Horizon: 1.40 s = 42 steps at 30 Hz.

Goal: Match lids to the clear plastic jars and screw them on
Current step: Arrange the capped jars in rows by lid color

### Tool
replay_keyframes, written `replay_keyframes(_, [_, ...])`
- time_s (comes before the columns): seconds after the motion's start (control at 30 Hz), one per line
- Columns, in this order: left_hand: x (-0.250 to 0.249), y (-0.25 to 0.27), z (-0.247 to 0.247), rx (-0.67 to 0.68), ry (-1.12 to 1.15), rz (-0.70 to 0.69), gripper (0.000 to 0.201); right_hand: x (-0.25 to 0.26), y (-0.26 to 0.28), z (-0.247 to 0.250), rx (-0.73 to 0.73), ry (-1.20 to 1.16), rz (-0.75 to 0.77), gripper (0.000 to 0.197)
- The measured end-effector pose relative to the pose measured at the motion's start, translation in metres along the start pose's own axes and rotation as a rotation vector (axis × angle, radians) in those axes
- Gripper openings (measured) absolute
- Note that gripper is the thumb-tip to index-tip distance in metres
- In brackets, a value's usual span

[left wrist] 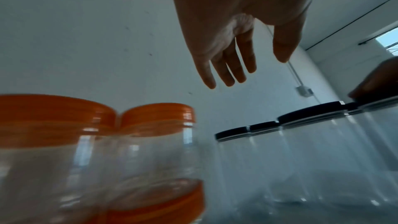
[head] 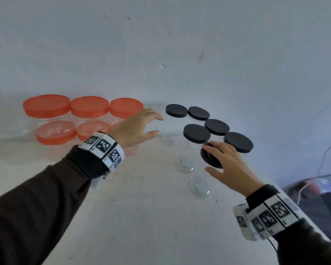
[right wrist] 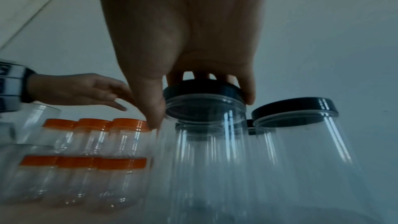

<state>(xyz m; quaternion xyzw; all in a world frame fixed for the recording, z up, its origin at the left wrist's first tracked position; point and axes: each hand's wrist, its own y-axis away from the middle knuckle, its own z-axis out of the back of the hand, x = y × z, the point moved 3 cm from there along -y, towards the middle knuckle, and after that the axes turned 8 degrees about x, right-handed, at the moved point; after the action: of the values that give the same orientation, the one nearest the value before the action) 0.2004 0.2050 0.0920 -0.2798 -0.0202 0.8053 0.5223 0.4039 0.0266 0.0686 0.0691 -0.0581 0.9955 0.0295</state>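
A big pale wall [head: 180, 44] fills the back, with a few small marks on it. The white desk [head: 141, 217] has little scuffs. At 4 o'clock a thin cable [head: 327, 152] hangs down the wall. From the left wrist view, a bright window [left wrist: 389, 39] shows at 2 o'clock.

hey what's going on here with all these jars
A person is capping clear plastic jars on a white table. Their right hand grips a black lid on the nearest tall jar. The left hand hovers open between the orange-lidded jars and the black-lidded jars, holding nothing.
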Motion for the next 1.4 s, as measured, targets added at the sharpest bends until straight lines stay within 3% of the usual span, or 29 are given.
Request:
replay_keyframes(0.23, [-0.034,-0.073,-0.059,0.134,0.032,0.071,0.062,-0.025,0.022,0.009,0.072,-0.031,0.208,0.060])
replay_keyframes(0.33, [-0.034,-0.092,-0.080,0.215,0.033,0.135,0.077,-0.034,0.030,0.010,0.121,0.024,0.277,0.073])
replay_keyframes(0.4, [-0.035,-0.097,-0.091,0.222,0.072,0.147,0.078,-0.040,0.032,0.007,0.157,0.092,0.304,0.085])
replay_keyframes(0.53, [-0.032,-0.095,-0.098,0.092,0.108,0.183,0.070,-0.045,0.031,0.002,0.131,0.080,0.339,0.090])
replay_keyframes(0.73, [-0.017,-0.056,-0.076,-0.022,0.057,0.298,0.069,-0.042,0.011,-0.016,-0.047,0.147,0.430,0.095])
replay_keyframes(1.17, [0.033,0.075,-0.012,-0.335,-0.052,0.634,0.070,0.024,-0.126,-0.045,-0.091,-0.050,0.409,0.074])
replay_keyframes(1.4, [0.050,0.085,-0.020,-0.429,0.056,0.613,0.074,0.043,-0.174,-0.062,-0.193,-0.082,0.375,0.072])
